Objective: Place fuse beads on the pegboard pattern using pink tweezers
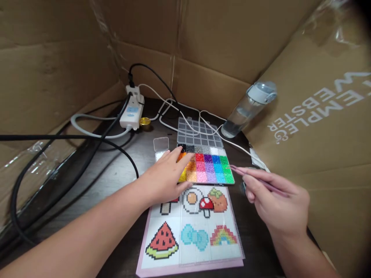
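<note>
My right hand [272,197] pinches pink tweezers [261,182], whose tips reach the green compartments at the right edge of a bead box [209,168]. The box stands open, with small beads sorted by colour. Across its left side lies my left hand [166,173], fingers spread, hiding some compartments. In front of the box is a pattern sheet [162,264] with pixel pictures, among them a watermelon slice [162,241] and a rainbow [223,236]. A clear pegboard [211,220] covers its right part. A red mushroom of beads [206,206] shows there.
Behind the box's clear lid [199,131] run white cables. A water bottle [246,110] stands at the back right. A white power strip [131,112] and a small gold cup [145,123] are at the back left. Black cables [58,137] cross the left side; cardboard walls [214,42] enclose the table.
</note>
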`<state>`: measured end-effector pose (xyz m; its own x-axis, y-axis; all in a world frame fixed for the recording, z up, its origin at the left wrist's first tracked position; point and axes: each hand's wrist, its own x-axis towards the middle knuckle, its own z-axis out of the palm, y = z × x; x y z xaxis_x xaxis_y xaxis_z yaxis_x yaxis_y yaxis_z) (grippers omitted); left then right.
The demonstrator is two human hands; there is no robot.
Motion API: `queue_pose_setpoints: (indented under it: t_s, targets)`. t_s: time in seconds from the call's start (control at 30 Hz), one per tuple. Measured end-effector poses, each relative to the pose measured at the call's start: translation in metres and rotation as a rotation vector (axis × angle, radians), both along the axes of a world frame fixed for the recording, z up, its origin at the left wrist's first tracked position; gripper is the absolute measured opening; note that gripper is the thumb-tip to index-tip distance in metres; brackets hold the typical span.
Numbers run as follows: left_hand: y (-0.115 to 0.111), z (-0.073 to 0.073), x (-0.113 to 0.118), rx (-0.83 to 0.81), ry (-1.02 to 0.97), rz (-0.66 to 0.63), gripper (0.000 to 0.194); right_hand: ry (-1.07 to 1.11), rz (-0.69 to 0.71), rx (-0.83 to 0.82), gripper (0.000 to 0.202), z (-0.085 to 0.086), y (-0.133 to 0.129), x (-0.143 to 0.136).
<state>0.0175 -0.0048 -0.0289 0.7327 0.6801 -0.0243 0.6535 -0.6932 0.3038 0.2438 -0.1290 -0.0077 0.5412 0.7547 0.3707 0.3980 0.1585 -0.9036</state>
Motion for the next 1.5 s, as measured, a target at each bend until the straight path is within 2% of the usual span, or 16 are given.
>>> queue_pose_setpoints:
  t_s: [0.07, 0.13, 0.2, 0.3, 0.37, 0.47, 0.73, 1.03, 1.5]
  targets:
    - [0.000, 0.001, 0.000, 0.001, -0.005, 0.000, 0.076, 0.011, -0.018, 0.026, 0.013, 0.014, 0.023, -0.001]
    - [0.001, 0.001, -0.001, 0.005, -0.010, -0.001, 0.075, 0.037, -0.038, 0.059, 0.014, 0.018, 0.043, -0.006]
    - [0.001, 0.000, -0.001, 0.003, -0.013, 0.000, 0.076, 0.081, -0.021, 0.038, 0.017, 0.010, 0.058, -0.012]
    - [0.001, -0.002, 0.000, -0.011, -0.013, 0.007, 0.078, 0.153, -0.007, -0.075, 0.022, -0.012, 0.068, -0.022]
    - [0.000, -0.002, 0.000, -0.012, -0.016, 0.008, 0.078, 0.199, 0.017, -0.141, 0.025, -0.024, 0.069, -0.027]
    - [-0.001, -0.001, 0.001, -0.009, -0.020, 0.013, 0.078, 0.257, 0.047, -0.215, 0.028, -0.032, 0.067, -0.030]
    - [0.001, -0.002, 0.000, -0.006, -0.027, 0.012, 0.077, 0.329, 0.097, -0.268, 0.029, -0.035, 0.073, -0.036]
    - [0.000, -0.004, 0.000, -0.002, -0.028, 0.006, 0.077, 0.325, 0.110, -0.304, 0.036, -0.040, 0.077, -0.037]
    - [-0.001, -0.004, -0.002, 0.009, -0.081, -0.003, 0.071, 0.304, 0.118, -0.305, 0.033, -0.038, 0.078, -0.037]
